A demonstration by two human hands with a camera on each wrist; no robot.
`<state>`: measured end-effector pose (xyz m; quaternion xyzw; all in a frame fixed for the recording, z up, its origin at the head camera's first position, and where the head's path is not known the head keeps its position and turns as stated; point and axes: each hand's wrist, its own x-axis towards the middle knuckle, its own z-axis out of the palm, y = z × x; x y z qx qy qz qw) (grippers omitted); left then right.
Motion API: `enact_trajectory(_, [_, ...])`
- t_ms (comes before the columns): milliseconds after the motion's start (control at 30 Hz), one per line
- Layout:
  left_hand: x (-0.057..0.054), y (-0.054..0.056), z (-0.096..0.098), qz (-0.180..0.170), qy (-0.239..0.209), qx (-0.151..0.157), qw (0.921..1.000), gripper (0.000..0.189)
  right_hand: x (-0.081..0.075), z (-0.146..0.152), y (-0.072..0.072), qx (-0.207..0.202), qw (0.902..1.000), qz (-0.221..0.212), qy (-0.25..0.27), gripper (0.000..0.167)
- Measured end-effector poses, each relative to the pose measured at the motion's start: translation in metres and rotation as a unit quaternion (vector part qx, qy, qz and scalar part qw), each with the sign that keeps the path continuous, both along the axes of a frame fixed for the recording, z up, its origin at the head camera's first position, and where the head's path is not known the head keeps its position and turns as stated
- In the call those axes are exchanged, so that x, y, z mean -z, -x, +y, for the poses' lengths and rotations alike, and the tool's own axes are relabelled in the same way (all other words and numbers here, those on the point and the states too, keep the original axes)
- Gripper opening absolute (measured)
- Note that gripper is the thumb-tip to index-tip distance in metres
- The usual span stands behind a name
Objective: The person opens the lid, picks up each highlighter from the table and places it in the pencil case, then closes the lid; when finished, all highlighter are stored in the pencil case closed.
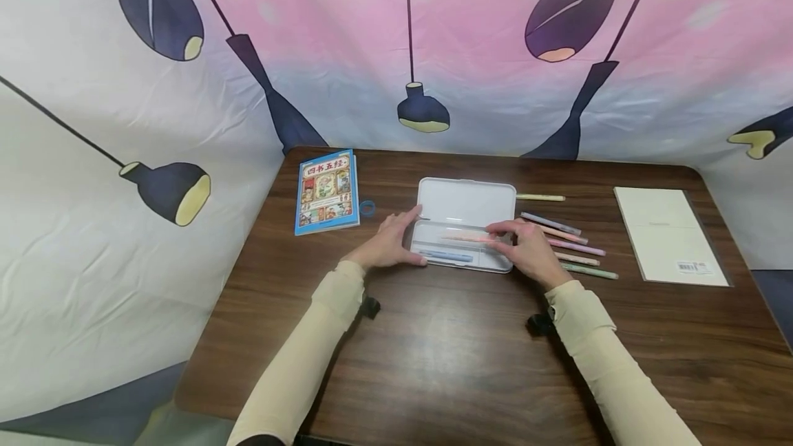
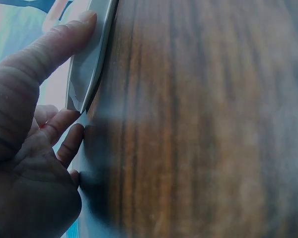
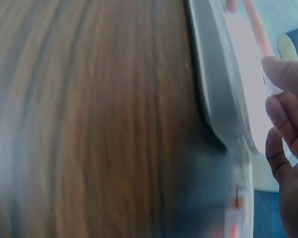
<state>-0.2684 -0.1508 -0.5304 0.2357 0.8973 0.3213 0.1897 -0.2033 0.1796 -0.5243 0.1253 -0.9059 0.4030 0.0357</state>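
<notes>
A white pencil case [image 1: 467, 200] lies with its lid folded back on the table. My left hand [image 1: 389, 241] rests against its left end, thumb and fingers spread wide; in the left wrist view the thumb [image 2: 64, 42] touches the case's front side. My right hand [image 1: 525, 248] pinches a peach-coloured pen [image 1: 464, 238] by its right end, above the case's tray. The right wrist view shows this pen [image 3: 258, 29] between thumb and fingertips. Inside the case, along the front, lies a blue pen [image 1: 446, 256].
Right of the case lie several pens in different colours, including a yellow pen [image 1: 540, 197] and a green pen [image 1: 591, 271]. A pale notepad [image 1: 665, 236] is farther right. At the left are a blue-edged book [image 1: 327, 191] and a blue ring [image 1: 367, 208].
</notes>
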Motion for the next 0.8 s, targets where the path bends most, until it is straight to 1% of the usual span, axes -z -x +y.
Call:
enact_trajectory(167, [-0.001, 0.000, 0.002, -0.003, -0.002, 0.003, 1.0000, 0.120, 0.002, -0.018, 0.000, -0.012, 0.9998, -0.010, 0.014, 0.026])
enact_trajectory(300, [-0.002, 0.001, 0.003, -0.002, 0.000, 0.005, 1.0000, 0.119, 0.004, -0.029, -0.003, -0.028, 0.9996, 0.004, 0.010, 0.024])
enact_trajectory(400, [-0.003, 0.002, 0.003, -0.002, 0.004, 0.007, 1.0000, 0.119, 0.006, -0.035, -0.004, -0.037, 0.9990, 0.022, -0.005, 0.023])
enact_trajectory(533, [-0.003, 0.003, 0.004, -0.004, 0.003, 0.007, 1.0000, 0.119, 0.010, -0.041, -0.004, -0.042, 0.9975, 0.054, -0.019, 0.023])
enact_trajectory(600, [-0.003, 0.002, 0.003, -0.004, 0.003, 0.006, 1.0000, 0.118, 0.011, -0.044, -0.004, -0.039, 0.9969, 0.063, -0.026, 0.023])
enact_trajectory(667, [-0.003, 0.001, 0.003, -0.007, 0.003, 0.003, 1.0000, 0.119, 0.011, -0.046, -0.004, -0.037, 0.9966, 0.066, -0.033, 0.024])
enact_trajectory(800, [-0.002, -0.001, 0.001, -0.008, 0.005, -0.002, 1.0000, 0.119, 0.010, -0.049, -0.004, -0.039, 0.9970, 0.056, -0.035, 0.025])
